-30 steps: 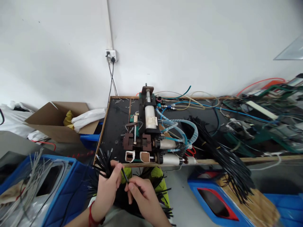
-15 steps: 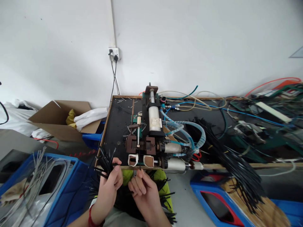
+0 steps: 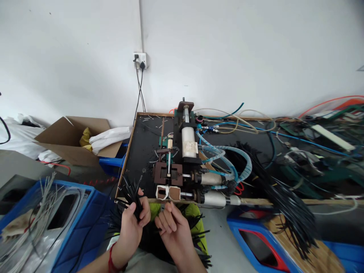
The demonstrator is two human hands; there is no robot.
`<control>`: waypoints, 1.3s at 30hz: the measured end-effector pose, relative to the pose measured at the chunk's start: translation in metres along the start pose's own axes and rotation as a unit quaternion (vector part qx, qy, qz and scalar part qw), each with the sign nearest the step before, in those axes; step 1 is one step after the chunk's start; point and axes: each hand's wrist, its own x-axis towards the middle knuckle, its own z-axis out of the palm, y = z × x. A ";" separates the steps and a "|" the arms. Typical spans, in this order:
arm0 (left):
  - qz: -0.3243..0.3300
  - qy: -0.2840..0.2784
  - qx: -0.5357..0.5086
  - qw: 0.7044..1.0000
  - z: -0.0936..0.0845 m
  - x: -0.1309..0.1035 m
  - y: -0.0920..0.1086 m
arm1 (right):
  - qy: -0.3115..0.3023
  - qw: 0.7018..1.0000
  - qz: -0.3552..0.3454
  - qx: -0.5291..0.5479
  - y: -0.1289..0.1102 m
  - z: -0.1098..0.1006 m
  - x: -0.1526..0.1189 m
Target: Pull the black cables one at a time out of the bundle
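My left hand is closed around a bunch of black cables, whose cut ends stick up over the table's front edge. Just right of it, my right hand pinches one thin black cable at its fingertips; the cable is mostly hidden by the fingers. That cable runs up between the two white-edged clamp pads, which have come together at the front of the pneumatic machine. Behind the pads, the brown jaws are also together. More black cables lie across my lap, partly under my hands.
A long bundle of black cables hangs over the table edge at right. Blue bins stand on both sides; the left bin holds pale wires and a phone. A cardboard box sits at left. Blue air hoses loop beside the machine.
The machine's clamp pads and brown jaws have slid together from the right. My left hand's fingers have curled further round its bunch. My right hand stays nearly in place.
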 end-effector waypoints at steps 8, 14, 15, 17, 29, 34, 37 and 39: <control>-0.012 0.039 0.010 0.999 0.001 -0.005 0.003 | 0.006 1.000 -0.018 -0.021 0.005 0.000 0.001; 0.014 0.092 0.076 0.993 0.008 -0.013 0.002 | 0.051 0.976 -0.122 -0.171 0.008 -0.010 0.002; 0.013 0.093 0.084 0.992 0.008 -0.014 0.002 | 0.067 0.964 -0.146 -0.211 0.008 -0.011 0.002; 0.009 0.086 0.102 0.991 0.006 -0.015 0.001 | 0.094 0.933 -0.184 -0.294 0.007 -0.012 -0.001; -0.026 0.029 0.122 0.992 -0.011 -0.022 -0.013 | 0.189 0.509 -0.047 -0.838 -0.073 -0.079 -0.096; -0.022 0.018 0.171 0.985 -0.006 -0.025 -0.012 | 0.090 0.605 -0.196 -0.766 -0.062 -0.015 -0.075; -0.001 0.013 0.210 0.978 0.000 -0.027 -0.008 | -0.007 0.726 -0.257 -0.638 -0.037 0.033 -0.048; 0.012 0.003 0.219 0.976 0.003 -0.028 -0.005 | -0.024 0.770 -0.270 -0.577 -0.024 0.045 -0.037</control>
